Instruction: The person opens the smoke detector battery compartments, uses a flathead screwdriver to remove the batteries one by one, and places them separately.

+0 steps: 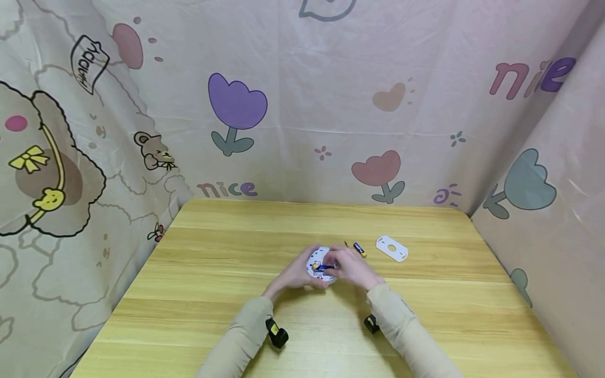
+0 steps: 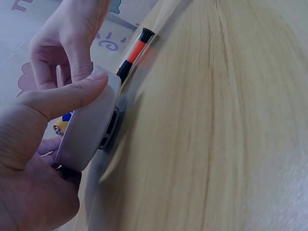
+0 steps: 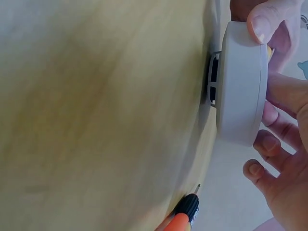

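Note:
A round white device like a smoke alarm [image 1: 316, 257] is tilted above the table, its face towards the head camera. My left hand [image 1: 298, 272] grips it by the rim, with the thumb over the near edge in the left wrist view. At its face is a blue-and-yellow battery [image 1: 324, 268]. My right hand [image 1: 353, 266] holds this battery by its right end, though the fingertips partly hide the contact. In the right wrist view, the white casing [image 3: 240, 86] shows side-on, with a slotted dark part [image 3: 213, 79] underneath.
A second battery [image 1: 359, 249] lies just beyond my right hand. Beside it is a screwdriver [image 2: 137, 50] with an orange and black handle. Farther right lies a white oblong plate [image 1: 399, 253] with a central hole. Patterned curtains [image 1: 302, 115] surround the wooden table [image 1: 212, 252].

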Motion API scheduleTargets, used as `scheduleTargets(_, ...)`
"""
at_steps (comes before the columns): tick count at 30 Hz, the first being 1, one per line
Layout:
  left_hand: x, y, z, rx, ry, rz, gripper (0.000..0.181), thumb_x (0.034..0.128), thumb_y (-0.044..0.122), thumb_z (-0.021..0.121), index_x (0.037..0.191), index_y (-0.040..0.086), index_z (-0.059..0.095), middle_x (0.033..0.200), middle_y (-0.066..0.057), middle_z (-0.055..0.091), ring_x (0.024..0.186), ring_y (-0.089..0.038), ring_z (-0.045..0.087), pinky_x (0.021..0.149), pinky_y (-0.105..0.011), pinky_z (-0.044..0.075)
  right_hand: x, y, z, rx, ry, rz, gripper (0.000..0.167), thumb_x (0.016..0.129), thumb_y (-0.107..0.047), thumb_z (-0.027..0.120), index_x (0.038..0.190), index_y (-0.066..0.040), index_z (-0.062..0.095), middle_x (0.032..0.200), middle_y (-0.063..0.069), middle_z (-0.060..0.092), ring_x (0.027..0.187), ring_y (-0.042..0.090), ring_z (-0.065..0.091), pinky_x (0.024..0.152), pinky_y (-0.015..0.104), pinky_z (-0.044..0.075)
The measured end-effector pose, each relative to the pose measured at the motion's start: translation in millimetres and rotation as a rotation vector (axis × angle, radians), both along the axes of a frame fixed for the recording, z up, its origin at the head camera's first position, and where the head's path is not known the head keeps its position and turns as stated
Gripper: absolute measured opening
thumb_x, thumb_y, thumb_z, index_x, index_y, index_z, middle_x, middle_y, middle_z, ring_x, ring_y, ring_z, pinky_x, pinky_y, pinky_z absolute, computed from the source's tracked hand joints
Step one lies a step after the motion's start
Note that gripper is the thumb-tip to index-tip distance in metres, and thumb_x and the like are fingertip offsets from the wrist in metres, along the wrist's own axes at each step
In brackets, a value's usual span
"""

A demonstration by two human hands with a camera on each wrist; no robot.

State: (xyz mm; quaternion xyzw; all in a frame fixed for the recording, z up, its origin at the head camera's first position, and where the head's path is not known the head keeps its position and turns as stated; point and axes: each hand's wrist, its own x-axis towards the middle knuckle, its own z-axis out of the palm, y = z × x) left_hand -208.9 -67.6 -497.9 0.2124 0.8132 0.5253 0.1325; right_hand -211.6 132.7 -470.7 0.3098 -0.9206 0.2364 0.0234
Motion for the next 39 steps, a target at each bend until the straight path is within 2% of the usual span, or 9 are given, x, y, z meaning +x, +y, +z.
scheduleTargets(6, -0.2, 0.0, -0.7, -0.007, -0.002, 0.003, 0.112, 0.0688, 0.013, 0.091, 0.156, -0.002, 0.024, 0.149, -0.024, 0.046, 0.129, -0.037, 0.052, 0.115, -0.058, 0.04, -0.7, -2.6, 2.4, 0.046, 0.001, -0.009, 0.021, 0.079, -0.023, 0.085, 0.096, -0.015, 0.074, 0.096, -0.004, 0.069, 0.085, 0.01, 0.062, 0.074, 0.025, 0.055)
scheduleTargets(16, -0.4, -0.2, 0.0, -0.016, 0.006, -0.002, 0.112, 0.0693, 0.015, 0.091, 0.157, -0.002, 0.023, 0.15, -0.025, 0.045, 0.131, -0.039, 0.051, 0.115, -0.06, 0.04, -2.5, -4.4, 3.7, 0.066, 0.007, 0.02, 0.019, 0.081, -0.023, 0.083, 0.095, -0.016, 0.072, 0.095, -0.005, 0.071, 0.077, 0.008, 0.063, 0.066, 0.018, 0.049)
scheduleTargets(28, -0.2, -0.2, 1.2, -0.027, 0.01, -0.005, 0.111, 0.0699, 0.015, 0.091, 0.157, -0.001, 0.024, 0.15, -0.025, 0.045, 0.131, -0.04, 0.051, 0.115, -0.06, 0.041, -3.0, -4.6, 3.0, 0.118, 0.013, 0.039, 0.013, 0.088, -0.025, 0.076, 0.096, -0.017, 0.069, 0.092, -0.005, 0.066, 0.066, 0.001, 0.051, 0.055, 0.014, 0.043)
scheduleTargets(33, -0.2, 0.1, 0.9, -0.026, 0.006, 0.0, 0.111, 0.0695, 0.015, 0.091, 0.157, -0.001, 0.024, 0.15, -0.025, 0.044, 0.132, -0.04, 0.051, 0.116, -0.059, 0.04, -2.1, -2.0, 1.5, 0.096, 0.018, 0.033, 0.014, 0.09, -0.025, 0.074, 0.098, -0.016, 0.068, 0.092, -0.005, 0.066, 0.069, 0.003, 0.053, 0.058, 0.015, 0.043)
scheduleTargets(39, 0.1, 0.6, 0.8, -0.031, -0.002, 0.009, 0.112, 0.0688, 0.014, 0.091, 0.157, 0.0, 0.024, 0.15, -0.025, 0.045, 0.13, -0.04, 0.052, 0.115, -0.06, 0.04, -0.8, 4.0, -2.9, 0.028, 0.051, 0.039, 0.015, 0.091, -0.022, 0.073, 0.102, -0.013, 0.067, 0.094, -0.004, 0.066, 0.081, 0.007, 0.06, 0.072, 0.019, 0.051)
